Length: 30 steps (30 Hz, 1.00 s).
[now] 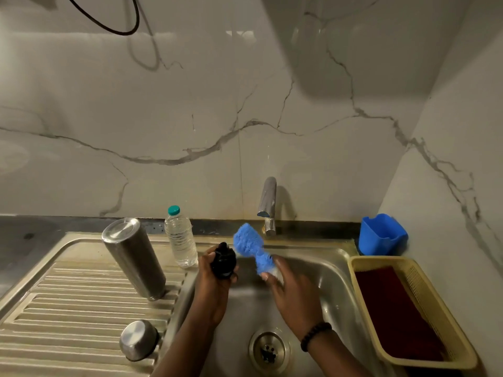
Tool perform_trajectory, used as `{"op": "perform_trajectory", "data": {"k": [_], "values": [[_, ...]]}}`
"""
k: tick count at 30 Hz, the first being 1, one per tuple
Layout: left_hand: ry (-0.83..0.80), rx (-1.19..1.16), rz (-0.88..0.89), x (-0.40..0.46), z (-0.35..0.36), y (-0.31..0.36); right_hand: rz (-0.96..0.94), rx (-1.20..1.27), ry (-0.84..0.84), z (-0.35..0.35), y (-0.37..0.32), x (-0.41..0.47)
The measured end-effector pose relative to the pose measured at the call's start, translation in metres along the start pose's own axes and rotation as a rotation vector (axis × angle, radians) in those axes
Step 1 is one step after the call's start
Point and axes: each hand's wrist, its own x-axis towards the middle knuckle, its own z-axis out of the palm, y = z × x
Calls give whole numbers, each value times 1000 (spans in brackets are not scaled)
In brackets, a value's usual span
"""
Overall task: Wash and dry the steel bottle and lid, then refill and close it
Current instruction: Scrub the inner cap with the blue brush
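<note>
- Left hand (215, 278): over the sink basin (334, 270), fingers curled round a black lid (223, 261), held upright.
- Right hand (288, 292): over the basin, fingers closed on the lower end of a blue sponge cloth (251, 247), whose free end rises just beside the lid; a dark bead bracelet (315, 336) on the wrist.
- Steel bottle (133, 257): standing mouth-down on the ribbed draining board (68, 308), left of the basin, apart from both hands.
- Small steel cup (139, 340): upturned on the draining board, near the front edge.
- Clear plastic water bottle (180, 238), teal cap: upright behind the basin's left corner, just beside the steel bottle.
- Tap (268, 205): at the marble wall, behind the basin.
- Blue holder (381, 235): on the worktop, right rear corner.
- Yellow basket (424, 289) holding a dark red cloth (394, 308): right of the basin.
- Drain (269, 349): basin floor, between the forearms.
</note>
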Motion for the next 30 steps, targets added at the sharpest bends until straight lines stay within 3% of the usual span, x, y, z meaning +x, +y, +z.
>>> {"op": "perform_trajectory", "data": {"k": [5, 9, 13, 15, 21, 26, 30], "values": [[-7, 43, 45, 7, 1, -2, 21, 37, -53, 5, -6, -9], [23, -53, -35, 10, 1, -11, 103, 106, 42, 3, -6, -2], [16, -68, -107, 9, 6, -11, 91, 59, -99, 4, -1, -2], [28, -94, -132, 11, 8, -10, 140, 73, -27, 5, 5, -1], [-150, 5, -110, 5, 13, -5, 157, 49, -67, -4, 10, 1], [-174, -20, -91, 3, 12, -3, 113, 141, 12, -11, 1, -2], [-197, -73, -103, 2, 12, -2, 57, 95, -25, -4, 3, -4]]}}
